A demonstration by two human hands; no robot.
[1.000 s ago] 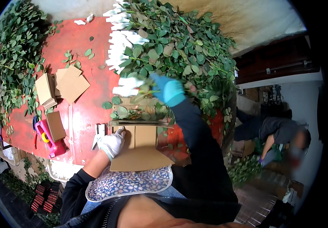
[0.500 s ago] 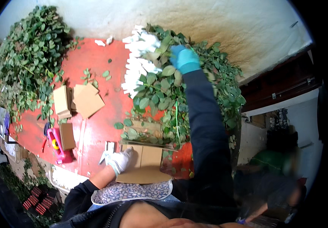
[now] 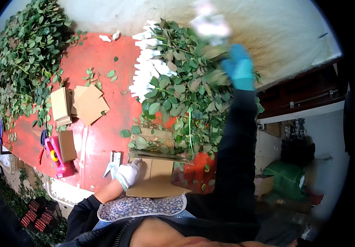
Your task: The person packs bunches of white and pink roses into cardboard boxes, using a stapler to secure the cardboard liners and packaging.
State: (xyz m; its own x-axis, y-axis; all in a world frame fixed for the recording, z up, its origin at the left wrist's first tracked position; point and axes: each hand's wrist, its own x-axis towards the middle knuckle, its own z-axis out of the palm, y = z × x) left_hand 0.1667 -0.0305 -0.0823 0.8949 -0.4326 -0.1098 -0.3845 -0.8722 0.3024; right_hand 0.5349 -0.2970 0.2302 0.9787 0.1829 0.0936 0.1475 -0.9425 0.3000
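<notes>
My left hand [image 3: 128, 173], in a white glove, grips the left side of a creased brown cardboard sheet [image 3: 161, 175] at the table's near edge. Up by the wall my right hand [image 3: 240, 66], in a blue-teal glove, is closed around a leafy rose stem. Its head end is a white and pinkish blur [image 3: 211, 28], too smeared to make out. Below and left of that hand lies a heap of leafy rose stems [image 3: 194, 78], with white sleeves [image 3: 146, 78] over the heads, pointing left.
Another leafy pile [image 3: 29, 53] covers the far left of the red table [image 3: 103, 57]. Cardboard pieces [image 3: 89, 105] lie mid-left, near a pink tape dispenser [image 3: 60, 158]. A silvery metal tool [image 3: 112, 164] is beside my left hand. A clear-walled holder [image 3: 157, 140] stands behind the cardboard sheet.
My right hand has moved up and right from the heap, lifting a rose stem out. My left hand stays on the cardboard. The person at lower right is no longer clearly visible.
</notes>
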